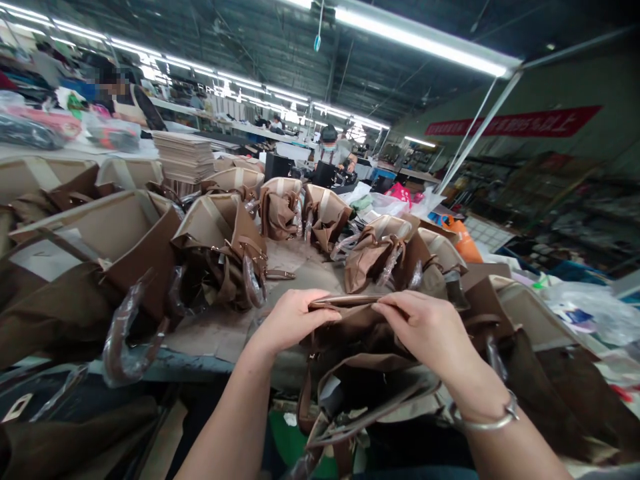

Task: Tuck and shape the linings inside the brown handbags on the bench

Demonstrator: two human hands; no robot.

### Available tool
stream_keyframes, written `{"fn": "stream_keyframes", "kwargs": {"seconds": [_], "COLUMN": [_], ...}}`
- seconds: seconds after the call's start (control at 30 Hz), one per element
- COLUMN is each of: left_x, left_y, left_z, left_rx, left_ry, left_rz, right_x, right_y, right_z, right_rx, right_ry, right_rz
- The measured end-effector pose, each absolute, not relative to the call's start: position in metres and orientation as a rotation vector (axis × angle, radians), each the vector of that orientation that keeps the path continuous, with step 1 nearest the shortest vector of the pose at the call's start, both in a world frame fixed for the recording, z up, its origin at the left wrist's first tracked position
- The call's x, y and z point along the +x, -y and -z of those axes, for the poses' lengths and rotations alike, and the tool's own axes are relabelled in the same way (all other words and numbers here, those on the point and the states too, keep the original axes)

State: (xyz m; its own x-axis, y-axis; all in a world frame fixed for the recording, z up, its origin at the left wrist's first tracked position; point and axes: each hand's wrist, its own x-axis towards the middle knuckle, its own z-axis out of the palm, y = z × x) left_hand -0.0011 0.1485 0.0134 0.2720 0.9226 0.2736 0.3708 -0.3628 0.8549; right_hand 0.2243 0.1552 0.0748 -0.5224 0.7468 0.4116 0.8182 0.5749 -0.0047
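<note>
A brown handbag [367, 333] stands open in front of me, its mouth facing up and its dark lining showing. My left hand [303, 319] pinches the left part of its far top edge between thumb and fingers. Farther right on that same edge, my right hand [425, 327] has thumb and fingers closed over the rim. The bag's near edge [370, 417] sags toward my lap, and a small white label [330, 387] shows inside. What lies under the bag is mostly hidden.
Several part-made brown bags surround the work: a large one [135, 233] at left, another [220, 247] beside it, more [380, 253] behind. Plastic-wrapped handles [133, 340] hang over the table edge. A stack of flat boards [184, 157] stands at back left. People work farther off.
</note>
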Motion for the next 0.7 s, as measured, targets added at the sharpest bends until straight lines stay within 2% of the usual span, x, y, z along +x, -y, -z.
{"fn": "stream_keyframes", "kwargs": {"seconds": [0.7], "left_x": [0.02], "left_y": [-0.162], "left_z": [-0.001], "left_rx": [1.822], "left_ry": [-1.455], "left_rz": [-1.179], "right_x": [0.232], "right_y": [-0.186], "right_z": [-0.069], "right_rx": [-1.325], "right_ry": [2.343], "right_rz": [0.231]}}
